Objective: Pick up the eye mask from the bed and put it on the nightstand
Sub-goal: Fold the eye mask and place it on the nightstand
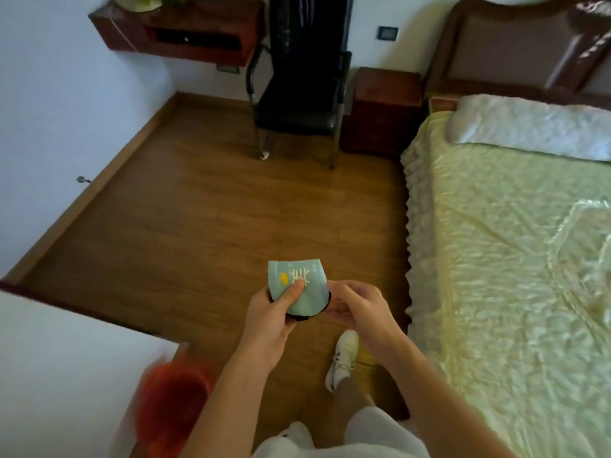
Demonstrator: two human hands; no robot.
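A light blue eye mask (302, 285) with pale lettering, a yellow mark and a black edge is held folded over the wooden floor, left of the bed (509, 259). My left hand (274, 319) grips it from the left, thumb pressed on its front. My right hand (358, 309) touches its right edge with curled fingers. The dark wooden nightstand (385, 94) stands far ahead against the wall, between a black chair and the headboard.
A black chair (297, 104) stands on the floor (185, 206) left of the nightstand. A wall-mounted wooden shelf (185, 31) hangs at upper left. An orange bin (172, 404) sits at lower left by a white surface. A white pillow (535, 127) lies at the bed's head.
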